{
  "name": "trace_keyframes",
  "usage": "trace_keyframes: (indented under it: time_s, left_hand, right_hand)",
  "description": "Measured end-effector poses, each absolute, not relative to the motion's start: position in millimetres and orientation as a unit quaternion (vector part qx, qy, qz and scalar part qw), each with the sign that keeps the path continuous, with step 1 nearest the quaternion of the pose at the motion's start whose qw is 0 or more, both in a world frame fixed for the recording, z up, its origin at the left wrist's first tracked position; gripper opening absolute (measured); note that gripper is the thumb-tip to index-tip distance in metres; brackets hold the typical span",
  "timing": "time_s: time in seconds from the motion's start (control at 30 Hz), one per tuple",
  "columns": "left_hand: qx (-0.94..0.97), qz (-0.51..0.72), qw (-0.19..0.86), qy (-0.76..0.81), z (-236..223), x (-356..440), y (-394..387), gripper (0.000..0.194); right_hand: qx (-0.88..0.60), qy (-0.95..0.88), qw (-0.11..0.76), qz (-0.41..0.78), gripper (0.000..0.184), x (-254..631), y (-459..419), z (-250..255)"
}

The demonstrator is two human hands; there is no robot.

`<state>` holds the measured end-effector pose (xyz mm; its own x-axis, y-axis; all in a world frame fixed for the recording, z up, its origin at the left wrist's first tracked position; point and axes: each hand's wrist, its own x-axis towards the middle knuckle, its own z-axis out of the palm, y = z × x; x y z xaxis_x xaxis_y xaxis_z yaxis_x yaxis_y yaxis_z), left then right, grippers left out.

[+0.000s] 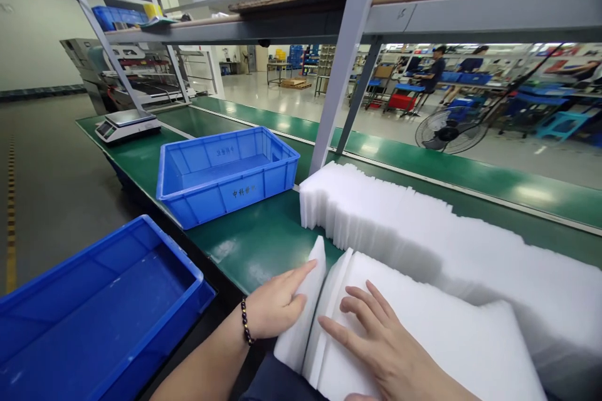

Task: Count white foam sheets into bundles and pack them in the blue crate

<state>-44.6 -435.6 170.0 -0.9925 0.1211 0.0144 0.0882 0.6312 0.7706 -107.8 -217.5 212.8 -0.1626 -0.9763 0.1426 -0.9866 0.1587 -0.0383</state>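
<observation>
My left hand [277,304] lies flat with fingers stretched against the outer face of a few white foam sheets [308,307], which lean apart from the stack beside them. To the right, my right hand [376,335] has its fingers spread over the near stack of white foam sheets [437,307]. Its fingertips rest on or just above the edges at the stack's left end; contact is hard to tell. A longer row of upright white foam sheets [404,213] stands behind this stack on the green worktop [244,244].
A blue bin [226,194] sits on the worktop, and another blue bin [98,313] stands lower at the left. A weighing scale [126,125] is at the far left end. A metal post [338,69] rises behind the foam to a shelf. Beyond are a fan [446,131] and people seated at benches.
</observation>
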Motion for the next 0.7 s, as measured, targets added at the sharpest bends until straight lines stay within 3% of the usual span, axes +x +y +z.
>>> trace_keyframes:
  time_s: [0.17, 0.33, 0.47, 0.7]
  left_hand:
    - [-0.055, 0.278, -0.014, 0.959, 185.2, -42.2, -472.2, 0.062]
    - [-0.188, 0.160, -0.077, 0.966, 209.6, -65.6, -513.6, 0.046]
    - [-0.203, 0.142, -0.082, 0.965, 222.6, -126.1, -533.3, 0.029]
    - [-0.137, 0.176, -0.066, 0.973, 230.2, -228.2, -527.5, 0.025]
  right_hand:
    - [0.641, -0.765, 0.045, 0.048, 0.062, -106.8, -213.6, 216.4]
    - [0.645, -0.763, 0.013, 0.036, 0.059, -106.2, -214.3, 222.8]
    - [0.646, -0.761, 0.035, 0.053, 0.058, -106.0, -214.1, 220.9]
    - [0.649, -0.758, 0.049, 0.037, 0.054, -106.8, -211.3, 218.0]
